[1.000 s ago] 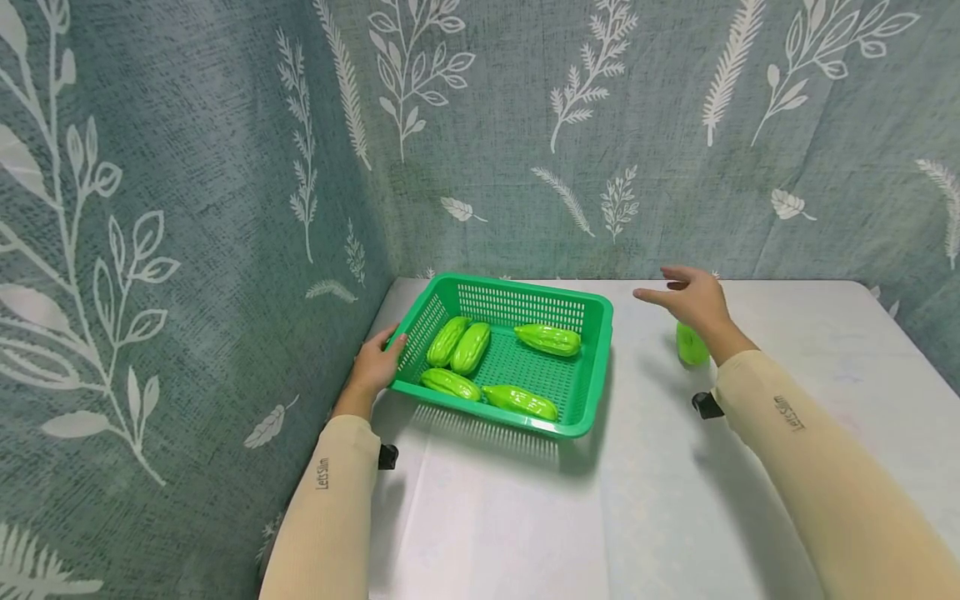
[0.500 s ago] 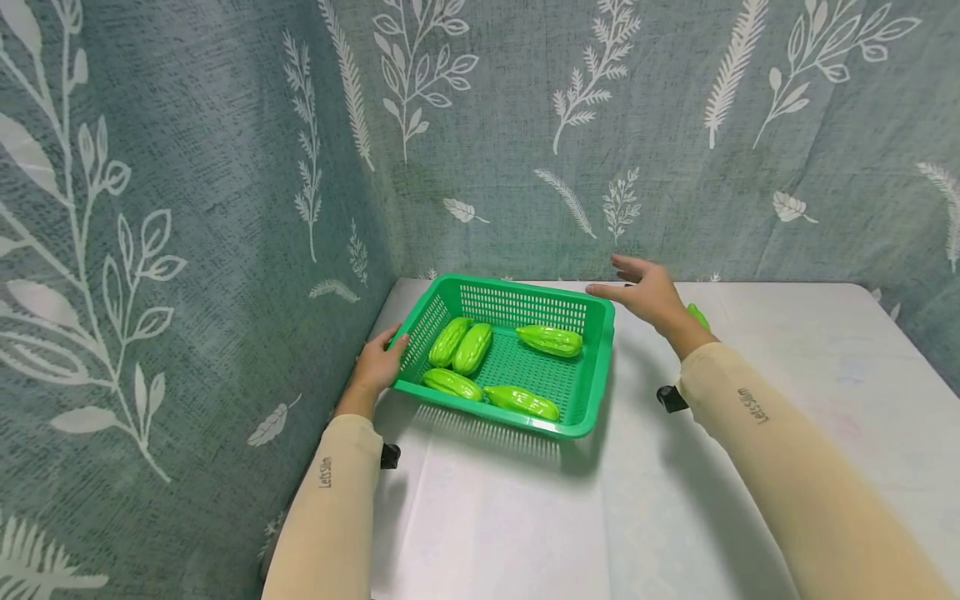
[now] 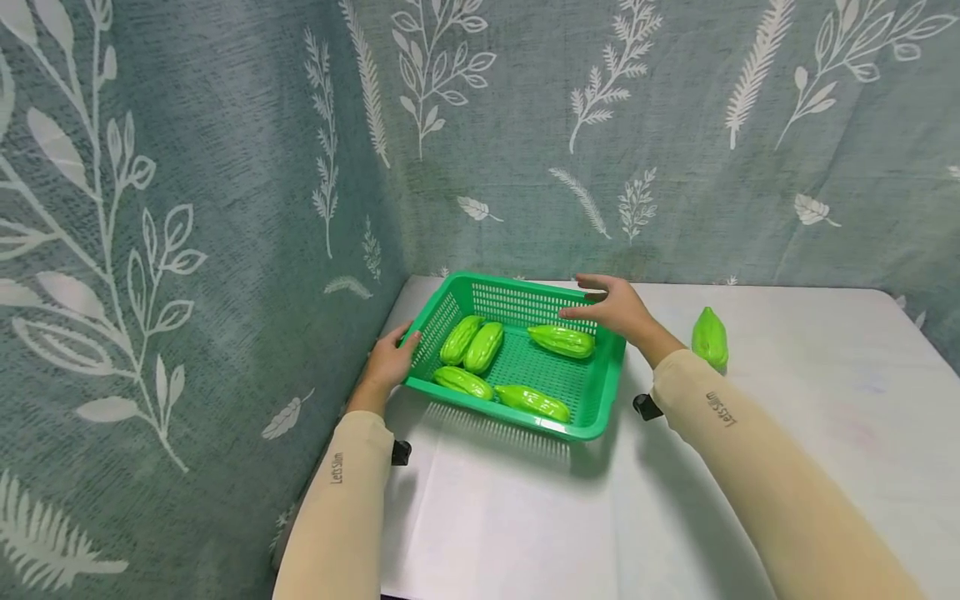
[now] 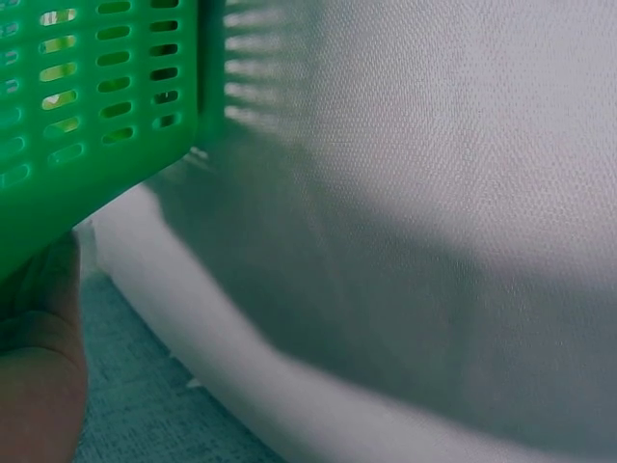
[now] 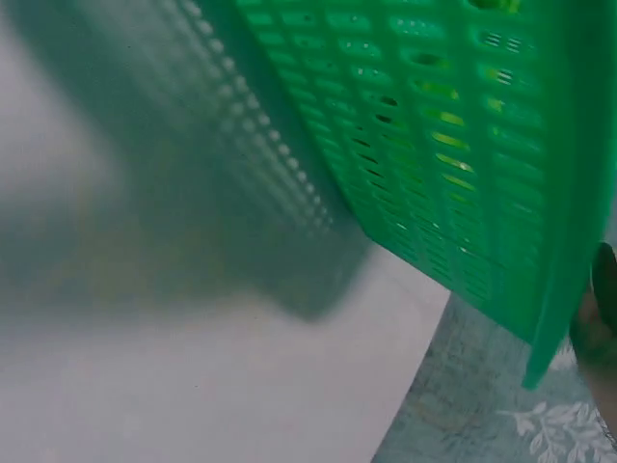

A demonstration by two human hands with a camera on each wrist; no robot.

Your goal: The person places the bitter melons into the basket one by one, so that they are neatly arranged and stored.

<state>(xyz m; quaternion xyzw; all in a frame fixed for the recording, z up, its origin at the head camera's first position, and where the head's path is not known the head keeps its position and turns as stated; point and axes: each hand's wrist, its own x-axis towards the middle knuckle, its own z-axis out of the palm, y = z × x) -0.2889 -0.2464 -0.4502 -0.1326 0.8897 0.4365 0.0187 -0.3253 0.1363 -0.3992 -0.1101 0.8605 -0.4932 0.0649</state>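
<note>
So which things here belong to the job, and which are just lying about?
In the job, it seems:
green basket
five gourds in it
left hand
right hand

Probably not:
lone gourd, untouched on the white table
leaf-print cloth, backdrop

- Shallow rectangular green plastic basket with slotted walls (image 3: 517,362), open side up on the white-covered worktop (image 3: 502,525), its near right corner angled toward the viewer.
- Five glossy, light-green ribbed gourds lie inside: two side by side at left (image 3: 461,340) (image 3: 483,347), two along the near wall (image 3: 462,382) (image 3: 533,402), one toward the far right (image 3: 562,341).
- Sixth matching gourd (image 3: 709,339), right of the basket, tip pointing away.
</note>
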